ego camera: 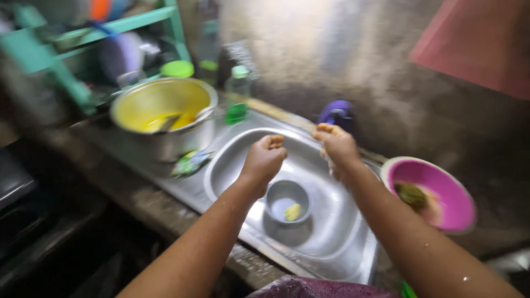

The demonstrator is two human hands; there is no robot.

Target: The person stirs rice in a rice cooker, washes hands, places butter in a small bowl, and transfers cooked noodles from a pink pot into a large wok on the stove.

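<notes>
My left hand is held above the steel sink, fingers curled into a loose fist with yellowish stains on the fingertips. My right hand hovers beside it over the basin, fingers also curled and stained yellow; nothing clear shows in either hand. Below them, in the sink, a small metal bowl holds a yellow lump. The picture is blurred by motion.
A large metal pot with yellow liquid and a utensil stands left of the sink. A pink bowl with a green scrubber sits at the right. A green-capped bottle, a purple object and a green dish rack line the back.
</notes>
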